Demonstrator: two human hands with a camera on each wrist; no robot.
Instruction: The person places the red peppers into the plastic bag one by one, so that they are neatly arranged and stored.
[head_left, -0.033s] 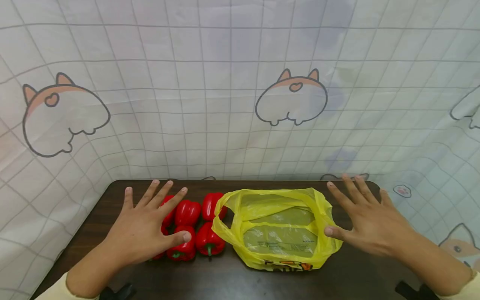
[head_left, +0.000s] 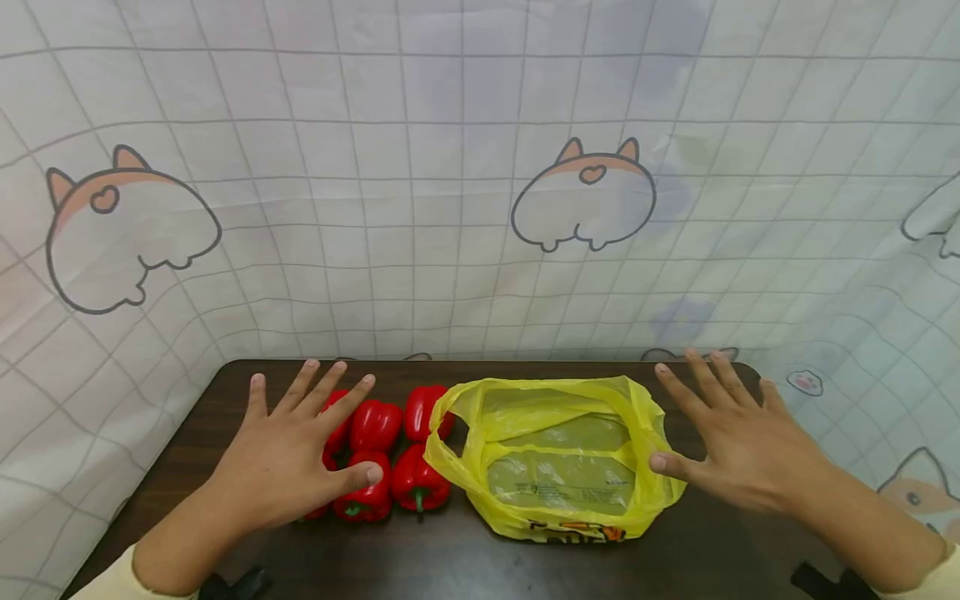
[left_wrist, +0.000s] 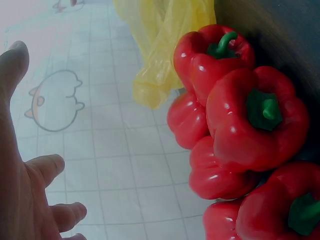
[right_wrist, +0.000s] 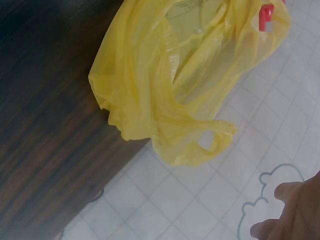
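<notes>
Several shiny red bell peppers (head_left: pixel 418 477) with green stems lie in a cluster left of the middle of the table. My left hand (head_left: pixel 281 462), palm down with fingers spread, is over their left side and hides part of some. In the left wrist view, a gap separates that hand (left_wrist: pixel 22 200) from the peppers (left_wrist: pixel 255 120). A yellow plastic bag (head_left: pixel 480 508) stands to their right, its mouth spread wide and its crinkled inside showing. My right hand (head_left: pixel 750 454) is at the bag's right side, fingers spread, thumb tip overlapping the rim in the head view. Neither hand holds anything.
The dark wood-patterned table (head_left: pixel 360 562) has rounded back corners. Behind and beside it hangs a pale grid-patterned cloth (head_left: pixel 450 275) with cartoon animals. One bag handle loop (head_left: pixel 450 454) leans toward the peppers; the other (right_wrist: pixel 220 142) sticks out on the right side.
</notes>
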